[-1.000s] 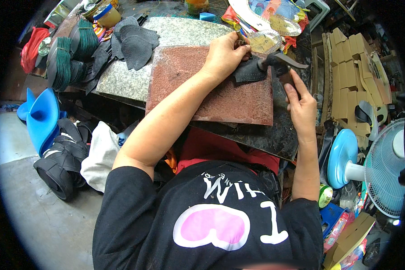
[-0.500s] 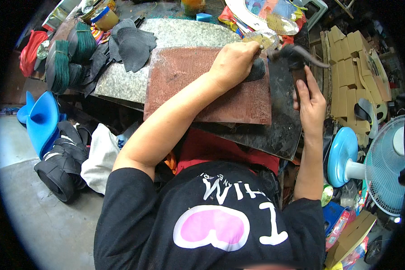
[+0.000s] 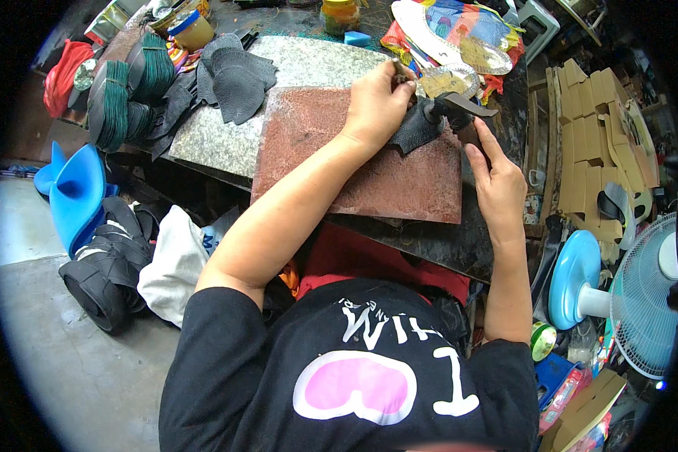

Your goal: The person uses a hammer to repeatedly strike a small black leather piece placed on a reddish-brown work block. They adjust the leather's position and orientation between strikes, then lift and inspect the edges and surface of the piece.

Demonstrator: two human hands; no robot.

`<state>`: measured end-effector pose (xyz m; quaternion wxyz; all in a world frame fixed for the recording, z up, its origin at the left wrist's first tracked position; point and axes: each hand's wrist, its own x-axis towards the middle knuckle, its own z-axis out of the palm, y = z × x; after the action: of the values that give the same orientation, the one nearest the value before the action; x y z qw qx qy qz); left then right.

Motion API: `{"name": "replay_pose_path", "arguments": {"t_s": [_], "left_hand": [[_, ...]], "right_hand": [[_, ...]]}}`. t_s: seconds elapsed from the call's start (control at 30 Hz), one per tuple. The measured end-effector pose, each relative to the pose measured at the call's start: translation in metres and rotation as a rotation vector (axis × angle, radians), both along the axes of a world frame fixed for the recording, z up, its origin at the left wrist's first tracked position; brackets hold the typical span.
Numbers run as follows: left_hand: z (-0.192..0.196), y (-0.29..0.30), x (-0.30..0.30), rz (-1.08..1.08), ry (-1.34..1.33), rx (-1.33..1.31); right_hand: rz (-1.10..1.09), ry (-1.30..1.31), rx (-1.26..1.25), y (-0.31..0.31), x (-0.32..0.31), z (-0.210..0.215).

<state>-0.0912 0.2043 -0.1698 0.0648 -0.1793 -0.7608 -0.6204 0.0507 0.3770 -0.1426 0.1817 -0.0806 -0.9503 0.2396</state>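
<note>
Fingers of the left hand [image 3: 375, 105] press a dark leather piece [image 3: 414, 132] flat on the red stone slab [image 3: 354, 162] while the right hand [image 3: 497, 181] grips a hammer [image 3: 463, 113] by its handle; the leather looks thin, limp and light, best pinned near its edge.

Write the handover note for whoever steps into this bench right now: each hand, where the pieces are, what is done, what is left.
Left hand: pressing the dark leather piece flat on the reddish stone slab.
Right hand: grip closed on the dark-handled hammer, head over the piece's right edge.
More dark cut pieces are piled on the grey slab, far left.
Done: one piece positioned and held under the hammer.
Left: judging by the pile, the other pieces look untouched; whether this one is finished cannot be told.
</note>
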Motion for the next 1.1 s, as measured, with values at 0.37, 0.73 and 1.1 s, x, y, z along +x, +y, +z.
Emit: {"name": "replay_pose_path", "arguments": {"t_s": [0.37, 0.73, 1.1], "left_hand": [[-0.008, 0.001, -0.008, -0.07, -0.087, 0.167], [0.001, 0.001, 0.001, -0.071, 0.364, -0.178], [0.001, 0.005, 0.004, -0.028, 0.436, -0.313]], "right_hand": [[-0.022, -0.045, -0.011, 0.006, 0.002, 0.005], [0.022, 0.298, -0.592, 0.001, 0.009, 0.074], [0.009, 0.12, -0.135, 0.015, 0.002, 0.006]]}}
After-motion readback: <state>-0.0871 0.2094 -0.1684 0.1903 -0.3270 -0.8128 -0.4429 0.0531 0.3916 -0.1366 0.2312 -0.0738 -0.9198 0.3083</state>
